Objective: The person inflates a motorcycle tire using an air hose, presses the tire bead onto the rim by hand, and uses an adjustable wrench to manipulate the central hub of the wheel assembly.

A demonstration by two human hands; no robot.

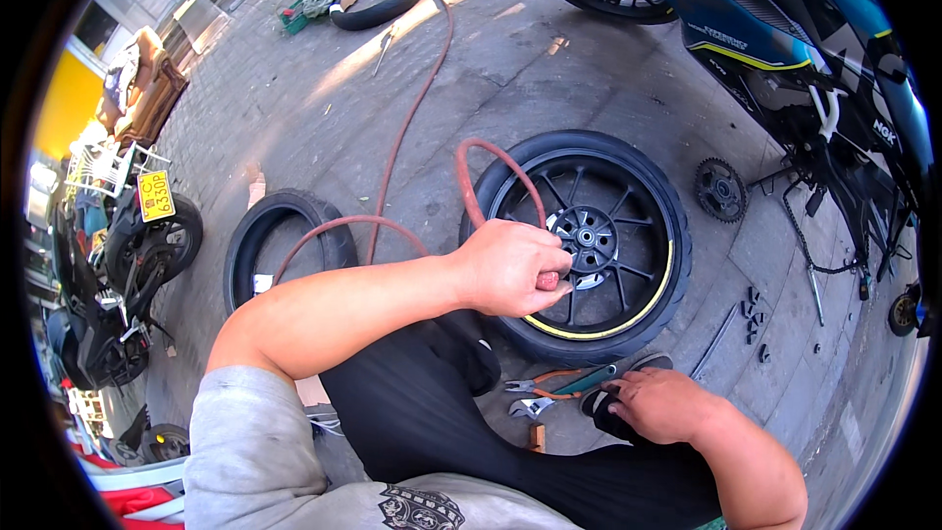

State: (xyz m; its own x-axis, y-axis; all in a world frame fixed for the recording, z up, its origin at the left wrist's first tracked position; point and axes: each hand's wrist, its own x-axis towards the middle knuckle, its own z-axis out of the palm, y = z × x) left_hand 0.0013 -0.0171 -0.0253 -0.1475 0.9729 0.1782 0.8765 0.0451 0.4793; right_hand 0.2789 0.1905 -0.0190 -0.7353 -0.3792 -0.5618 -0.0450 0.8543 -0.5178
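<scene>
Over the near left part of a motorcycle wheel (648, 226), my left hand (510, 265) is closed round the end of a red air hose (478, 152). The hose loops above the hand, and a red stub shows below the fingers. The wheel lies flat, with a black tyre, dark spokes and a yellow rim stripe. Lower right, my right hand (662, 402) lies with slightly parted fingers over a black shoe (606, 415) at my foot; I see nothing held in it. Beside that hand lie pliers with orange handles (549, 385) and an adjustable wrench (531, 407).
A loose tyre (240, 245) lies left of the wheel, another tyre (392, 12) farther back. A sprocket (720, 189), a metal rod (714, 341) and small black pieces (752, 314) are to the right. A blue motorcycle (756, 49) stands far right; a parked scooter (118, 265) is left.
</scene>
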